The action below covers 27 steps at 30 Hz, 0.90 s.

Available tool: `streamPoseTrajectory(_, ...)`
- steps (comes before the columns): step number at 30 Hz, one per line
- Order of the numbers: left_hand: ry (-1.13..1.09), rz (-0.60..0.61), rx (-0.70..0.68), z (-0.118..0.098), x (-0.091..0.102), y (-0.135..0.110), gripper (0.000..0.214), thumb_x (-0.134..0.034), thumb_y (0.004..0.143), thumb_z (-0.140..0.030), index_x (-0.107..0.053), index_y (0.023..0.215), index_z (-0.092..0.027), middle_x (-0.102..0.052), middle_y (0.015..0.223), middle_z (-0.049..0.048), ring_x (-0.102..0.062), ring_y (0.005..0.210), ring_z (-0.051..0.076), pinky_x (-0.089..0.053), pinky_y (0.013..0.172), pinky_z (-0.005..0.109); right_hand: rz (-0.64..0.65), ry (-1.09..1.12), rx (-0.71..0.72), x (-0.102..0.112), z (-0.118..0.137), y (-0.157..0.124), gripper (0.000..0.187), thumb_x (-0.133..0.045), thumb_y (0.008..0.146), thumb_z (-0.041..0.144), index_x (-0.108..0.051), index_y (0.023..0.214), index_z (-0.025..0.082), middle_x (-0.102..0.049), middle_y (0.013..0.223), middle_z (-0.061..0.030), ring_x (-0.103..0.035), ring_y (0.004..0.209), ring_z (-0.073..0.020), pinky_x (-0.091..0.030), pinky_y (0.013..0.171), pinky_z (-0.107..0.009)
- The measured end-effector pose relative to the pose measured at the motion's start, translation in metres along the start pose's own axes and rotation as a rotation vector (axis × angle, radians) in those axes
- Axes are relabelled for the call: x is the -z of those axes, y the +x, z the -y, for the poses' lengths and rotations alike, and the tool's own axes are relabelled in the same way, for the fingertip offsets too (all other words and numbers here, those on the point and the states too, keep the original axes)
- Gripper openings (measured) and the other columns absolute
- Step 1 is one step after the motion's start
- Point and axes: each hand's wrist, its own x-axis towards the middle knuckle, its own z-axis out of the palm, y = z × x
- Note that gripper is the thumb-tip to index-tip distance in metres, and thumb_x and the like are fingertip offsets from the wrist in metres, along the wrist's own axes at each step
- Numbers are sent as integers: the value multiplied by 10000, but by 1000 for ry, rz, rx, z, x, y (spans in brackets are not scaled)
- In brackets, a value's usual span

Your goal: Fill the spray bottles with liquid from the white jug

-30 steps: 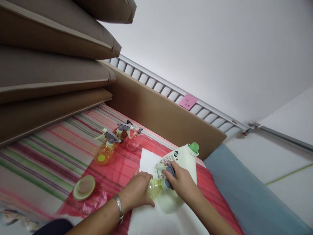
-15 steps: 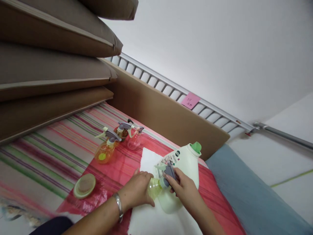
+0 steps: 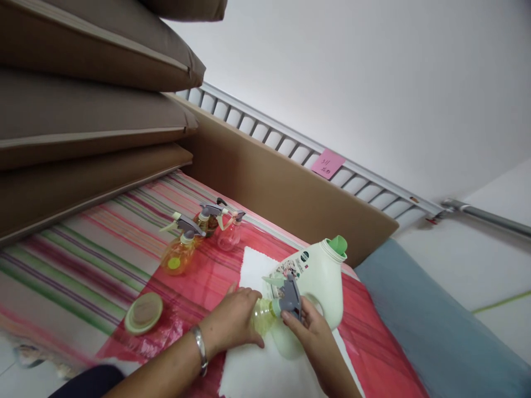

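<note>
My left hand [image 3: 234, 319] is wrapped round the clear yellowish body of a spray bottle [image 3: 263, 316], tilted over a white cloth. My right hand [image 3: 309, 326] grips the collar of its grey trigger head [image 3: 291, 298], thumb and fingers closed on it; the pale nozzle points left. Whether the head is fully seated on the neck, I cannot tell. Right behind them stands a large pale green jug [image 3: 327, 282] with a printed label, a handle and a green spout in its mouth. The white cloth [image 3: 255, 265] lies under the bottle and jug.
Several spray bottles stand to the left: an orange one [image 3: 178, 255], a pink one [image 3: 229, 236] and a dark one behind. A round lidded container [image 3: 143, 314] sits nearer me. Stacked cushions [image 3: 91, 116] rise at left; a brown board [image 3: 265, 182] and radiator [image 3: 286, 146] run behind.
My right hand has turned the grey trigger head, so its side now faces me more, and the fingers have shifted lower on it. The left hand keeps its hold. The view has shifted slightly.
</note>
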Motion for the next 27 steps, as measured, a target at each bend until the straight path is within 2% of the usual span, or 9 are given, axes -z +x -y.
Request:
streamPoseTrajectory(7, 9, 12, -11, 0, -1, 0, 715, -810, 511, -511, -558, 1109, -210, -648, 1098, 89, -567, 1055, 299, -270, 1038, 468, -81, 41, -10, -8, 2, -11, 321, -628, 739, 417, -602, 973, 198, -678, 906, -37, -600, 899, -259, -457, 799, -336)
streamPoseTrajectory(11, 4, 4, -6, 0, -1, 0, 711, -826, 496, -489, -559, 1096, -216, -649, 1088, 84, -570, 1044, 290, -273, 1036, 459, -33, -34, -30, -4, 5, -10, 336, -639, 717, 432, -654, 945, 185, -690, 867, -39, -598, 912, -273, -456, 812, -350)
streamPoseTrajectory(14, -4, 1, -16, 1, -1, -1, 701, -808, 516, -513, -557, 1099, -215, -648, 1089, 86, -571, 1043, 293, -268, 1036, 470, -15, 10, -24, -2, 2, -8, 353, -676, 674, 400, -667, 958, 190, -703, 964, -49, -591, 997, -284, -446, 870, -367)
streamPoseTrajectory(17, -3, 7, -35, 2, -2, -2, 704, -766, 548, -565, -551, 1114, -207, -643, 1090, 98, -569, 1046, 301, -268, 1032, 481, -59, 30, 4, -3, -6, -5, 416, -697, 643, 387, -658, 1009, 194, -698, 1047, -56, -595, 1029, -287, -429, 921, -392)
streamPoseTrajectory(22, 1, 4, -29, 3, -3, -2, 694, -742, 566, -588, -547, 1114, -210, -639, 1077, 96, -573, 1035, 293, -260, 1040, 473, -135, -126, 8, -7, -14, -1, 461, -719, 602, 474, -654, 942, 170, -726, 882, -79, -647, 874, -305, -506, 788, -395)
streamPoseTrajectory(24, 1, 10, -25, 2, -2, -1, 687, -742, 564, -590, -550, 1106, -215, -641, 1068, 91, -576, 1028, 291, -268, 1035, 469, -160, -69, 5, -9, -12, -2, 478, -730, 585, 487, -654, 943, 179, -725, 902, -84, -645, 896, -311, -518, 784, -399)
streamPoseTrajectory(27, 1, 19, -25, 1, 0, 0, 671, -741, 566, -588, -555, 1090, -214, -646, 1056, 90, -575, 1028, 295, -280, 1024, 474, -112, 110, 0, -13, -7, -7, 493, -741, 596, 480, -658, 992, 199, -699, 1051, -91, -610, 1021, -314, -499, 860, -417)
